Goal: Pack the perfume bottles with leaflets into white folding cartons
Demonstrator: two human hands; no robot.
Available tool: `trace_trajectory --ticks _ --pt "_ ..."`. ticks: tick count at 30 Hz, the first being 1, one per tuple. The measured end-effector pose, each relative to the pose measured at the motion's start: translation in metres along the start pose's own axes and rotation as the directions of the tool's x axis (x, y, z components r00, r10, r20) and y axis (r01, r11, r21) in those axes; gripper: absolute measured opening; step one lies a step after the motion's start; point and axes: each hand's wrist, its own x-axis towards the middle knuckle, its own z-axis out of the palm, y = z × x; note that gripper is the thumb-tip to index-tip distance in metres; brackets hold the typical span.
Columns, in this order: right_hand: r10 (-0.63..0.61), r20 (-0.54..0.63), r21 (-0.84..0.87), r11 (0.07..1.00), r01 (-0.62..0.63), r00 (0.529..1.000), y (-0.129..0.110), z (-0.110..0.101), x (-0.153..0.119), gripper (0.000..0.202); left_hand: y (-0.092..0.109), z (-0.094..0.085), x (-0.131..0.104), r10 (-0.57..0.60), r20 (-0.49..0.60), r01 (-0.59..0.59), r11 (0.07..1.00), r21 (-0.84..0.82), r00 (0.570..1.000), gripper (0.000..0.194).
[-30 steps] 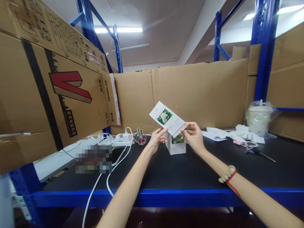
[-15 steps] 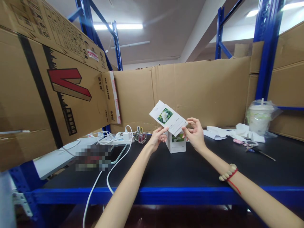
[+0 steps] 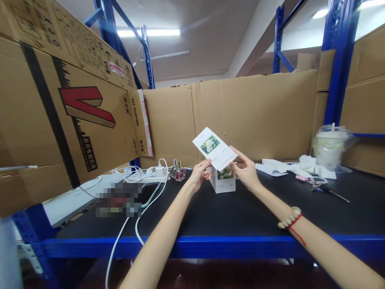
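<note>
Between both hands a white card with a white-flower picture [image 3: 215, 147] is held tilted above the black tabletop. My left hand [image 3: 201, 173] pinches its lower left edge with thumb and fingers. My right hand [image 3: 244, 168] grips the lower right corner, thumb in front and fingers behind. Just below and behind the card stands a white box [image 3: 224, 185] with a similar flower picture, its upper part hidden by the card and hands. Whether the card is a single sheet or a small stack cannot be told now.
Two small perfume bottles [image 3: 179, 172] stand left of the box, beside a power strip [image 3: 155, 175] with white cables. A phone [image 3: 150, 194] lies nearer. On the right are crumpled papers [image 3: 313, 166], keys [image 3: 319, 185] and a lidded cup in plastic [image 3: 329, 148]. Cardboard walls [image 3: 255, 116] enclose the table.
The card has turned slightly and shifted a little right. Its edges, which showed a second layer at the corner before, now line up. My right fingers have slid along the corner.
</note>
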Motion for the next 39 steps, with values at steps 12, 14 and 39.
trace_trajectory --ticks 12,14,39 --pt "-0.004 0.022 -0.015 1.0 0.005 1.0 0.001 0.005 -0.002 0.054 -0.001 -0.003 0.002 0.015 -0.036 -0.017 0.998 -0.057 0.999 0.046" --pt "0.001 0.037 -0.015 1.0 0.0 0.999 0.002 0.005 -0.003 0.053 0.0 -0.003 0.002 0.021 -0.051 -0.024 0.998 -0.056 0.998 0.044" --pt "0.015 -0.047 0.043 0.999 -0.013 0.999 0.001 0.008 -0.001 0.043 0.006 -0.001 0.003 0.023 -0.085 -0.031 0.996 -0.089 0.996 0.033"
